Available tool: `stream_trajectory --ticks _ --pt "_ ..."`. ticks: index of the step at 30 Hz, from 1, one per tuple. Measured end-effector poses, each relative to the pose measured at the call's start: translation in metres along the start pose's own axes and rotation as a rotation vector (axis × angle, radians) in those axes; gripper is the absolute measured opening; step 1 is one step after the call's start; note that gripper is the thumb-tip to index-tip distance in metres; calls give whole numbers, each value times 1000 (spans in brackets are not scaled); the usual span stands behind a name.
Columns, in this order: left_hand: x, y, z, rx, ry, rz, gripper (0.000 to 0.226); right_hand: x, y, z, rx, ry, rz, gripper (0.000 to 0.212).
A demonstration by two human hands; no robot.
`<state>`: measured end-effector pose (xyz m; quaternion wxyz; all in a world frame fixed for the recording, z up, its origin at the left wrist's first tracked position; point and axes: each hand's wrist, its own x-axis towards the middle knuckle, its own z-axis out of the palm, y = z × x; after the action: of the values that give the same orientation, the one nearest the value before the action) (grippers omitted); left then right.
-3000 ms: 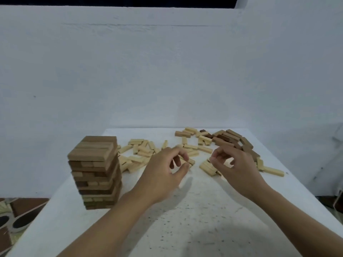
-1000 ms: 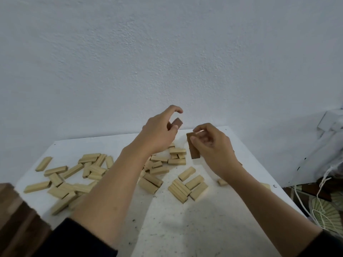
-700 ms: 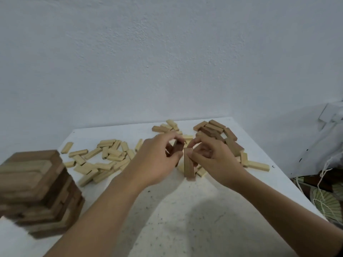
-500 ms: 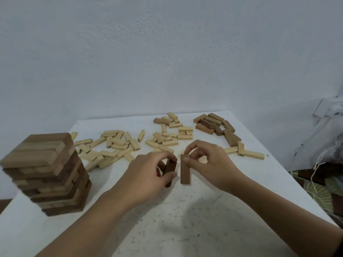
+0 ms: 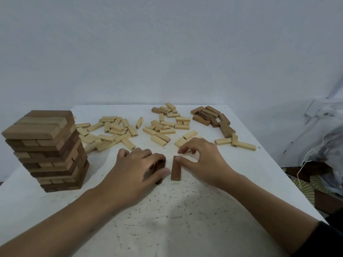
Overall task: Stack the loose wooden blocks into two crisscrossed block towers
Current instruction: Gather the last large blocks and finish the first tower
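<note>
Your left hand [image 5: 137,167] is curled over a dark block [image 5: 161,166] and grips it down on the table [image 5: 185,219]. Most of this block is hidden under your fingers. Your right hand [image 5: 202,162] is loose. Only the thumb touches the far end of the brown block [image 5: 176,169], and the other fingers are curved above it and hold nothing. This block lies flat, with its length running from 6 to 12 o'clock, just beside the dark one. I judge these two to be the first layer of the second tower.

Several things could go wrong from here:
- **Turning:** your thumb pushes at one end only, so the brown block may turn instead of sliding straight.
- **Leaning:** if the two blocks are not parallel and close together, the base will be crooked and every layer above it will lean.
- **The finished tower:** it stands at 9 o'clock from your hands [image 5: 46,151], near your left forearm, and a wide move of that arm could knock it. Its layers do not look perfectly in line, though the wide lens may cause this.

The other blocks lie as follows:
- **Light blocks:** they are scattered from 11 to 12 o'clock [image 5: 111,132], and some are just behind your right hand.
- **Dark pile:** it is at 1 o'clock, near the far edge [image 5: 211,117]. To reach it you must pass over the light ones, and a low hand would drag them into your base.
- **A few more light pieces:** these are at 2 o'clock, near the right edge of the table [image 5: 235,143]. A push could send them off the edge.

A bag [image 5: 326,145] is at 3 o'clock, off the table.
</note>
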<state>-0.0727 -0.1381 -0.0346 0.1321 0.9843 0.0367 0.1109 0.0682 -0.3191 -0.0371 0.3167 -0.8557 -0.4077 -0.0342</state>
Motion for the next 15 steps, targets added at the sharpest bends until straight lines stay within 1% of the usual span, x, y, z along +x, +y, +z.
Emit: stream_trajectory --ticks 2,4,7,9,11,13,15 --pt "0 -3 5 1 7 -6 57 5 4 -8 17 53 -6 21" --pt "2 -5 9 -41 13 -14 57 14 15 -20 -11 151 7 20" --pt "6 -4 14 -59 25 -5 60 27 42 -34 -217 298 82 18" --pt "7 -4 15 -63 21 -4 60 33 57 -35 -334 314 190 23" --pt "6 -5 17 -78 20 -1 60 35 68 -34 -409 295 296 27" --pt "5 -6 18 -91 22 -1 60 35 75 -33 -471 249 353 31" --pt "5 -7 18 -108 10 -9 61 36 78 -33 -491 224 381 30"
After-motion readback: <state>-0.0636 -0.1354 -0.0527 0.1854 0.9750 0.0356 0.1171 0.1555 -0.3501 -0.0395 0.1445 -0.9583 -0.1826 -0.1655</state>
